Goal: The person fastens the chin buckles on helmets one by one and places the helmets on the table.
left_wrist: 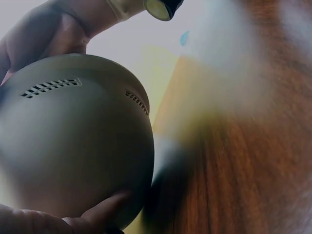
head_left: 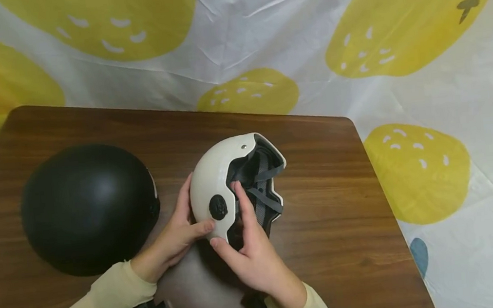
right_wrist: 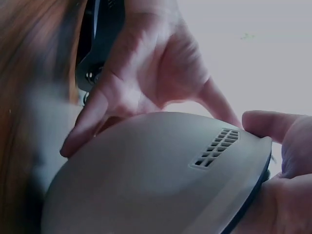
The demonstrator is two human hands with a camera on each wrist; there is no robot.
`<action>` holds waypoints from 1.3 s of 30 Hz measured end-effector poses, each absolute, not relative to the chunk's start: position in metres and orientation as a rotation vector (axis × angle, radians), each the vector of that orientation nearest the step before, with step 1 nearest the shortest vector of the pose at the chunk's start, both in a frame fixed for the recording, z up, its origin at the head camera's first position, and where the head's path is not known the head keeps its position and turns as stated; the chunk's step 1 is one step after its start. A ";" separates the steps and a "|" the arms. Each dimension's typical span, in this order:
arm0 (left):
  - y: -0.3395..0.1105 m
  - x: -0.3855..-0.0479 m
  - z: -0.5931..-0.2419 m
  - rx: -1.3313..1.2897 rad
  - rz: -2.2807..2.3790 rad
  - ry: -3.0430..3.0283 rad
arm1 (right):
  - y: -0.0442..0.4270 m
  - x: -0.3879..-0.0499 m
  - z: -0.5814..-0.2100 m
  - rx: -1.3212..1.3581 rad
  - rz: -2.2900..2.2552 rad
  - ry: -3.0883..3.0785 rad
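- A white helmet (head_left: 206,177) is held over the tabletop (head_left: 334,205), right of its middle and well in from the far edge; whether it touches the wood cannot be told.
- Its dome faces the tabletop's left edge and its opening the right edge, showing a dark lining and grey straps (head_left: 266,200).
- The left hand (head_left: 181,235) has its grip around the dome, the thumb on the shell just below a round black knob (head_left: 218,207) and fingers on the far side.
- The right hand (head_left: 255,258) has its grip on the helmet's rim, thumb against the shell's edge, a finger reaching into the opening.
- The right wrist view shows a grid-like vent (right_wrist: 215,148) in the white shell.
- A larger black helmet (head_left: 86,207) sits dome up toward the tabletop's left edge, apart from the white one.
- Beyond the far edge hangs a pale cloth (head_left: 258,40) printed with yellow fruit.
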State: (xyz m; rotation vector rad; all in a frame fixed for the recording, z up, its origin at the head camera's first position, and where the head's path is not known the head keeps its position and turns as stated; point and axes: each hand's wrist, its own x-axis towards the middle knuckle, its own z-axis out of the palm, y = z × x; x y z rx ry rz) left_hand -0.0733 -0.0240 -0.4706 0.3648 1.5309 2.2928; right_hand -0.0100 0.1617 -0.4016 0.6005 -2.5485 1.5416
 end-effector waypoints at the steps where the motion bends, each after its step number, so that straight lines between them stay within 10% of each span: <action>1: -0.024 -0.073 -0.470 0.365 2.292 1.534 | 0.162 -0.010 -0.401 0.587 1.569 -2.550; 39: -0.039 -0.075 -0.462 0.328 2.274 1.369 | 0.155 -0.011 -0.415 0.628 2.054 -2.191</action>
